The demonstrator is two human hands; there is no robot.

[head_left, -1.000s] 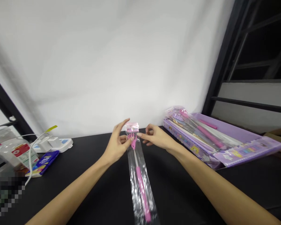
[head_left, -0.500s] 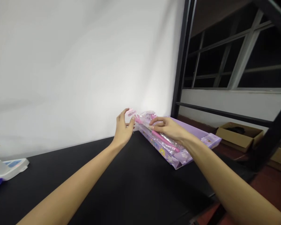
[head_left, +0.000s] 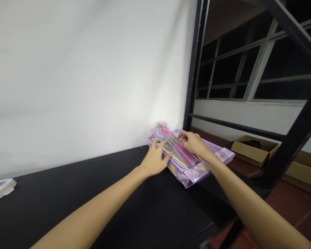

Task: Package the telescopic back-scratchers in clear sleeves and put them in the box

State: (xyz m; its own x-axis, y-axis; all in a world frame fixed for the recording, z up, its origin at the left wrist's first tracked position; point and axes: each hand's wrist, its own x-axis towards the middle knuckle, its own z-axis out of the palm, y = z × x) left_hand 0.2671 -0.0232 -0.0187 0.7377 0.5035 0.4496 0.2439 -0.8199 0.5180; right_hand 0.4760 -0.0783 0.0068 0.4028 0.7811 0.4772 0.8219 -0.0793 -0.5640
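Observation:
A shallow purple patterned box [head_left: 172,168] sits against the wall near the far right corner of the black surface. In it lie several slim pens [head_left: 182,152] in clear plastic wrapping, pink, silver and pale, side by side. My left hand [head_left: 155,159] rests on the near left side of the pens, fingers apart, thumb by the box edge. On the other side of the bunch, my right hand [head_left: 193,142] has its fingers curled against the pink pens. Its fingertips are partly hidden. Clear wrapping [head_left: 157,127] sticks up past the far end of the box.
A white object with a blue panel [head_left: 1,189] lies at the left edge of the black surface [head_left: 114,193]. A black metal frame [head_left: 193,69] stands on the right. Beyond it, cardboard boxes [head_left: 251,155] are on the red tiled floor [head_left: 290,207].
My left hand has come down from beside the box's far end onto the pens. My right hand has shifted to their right side. The lifted pink pen now lies among the others.

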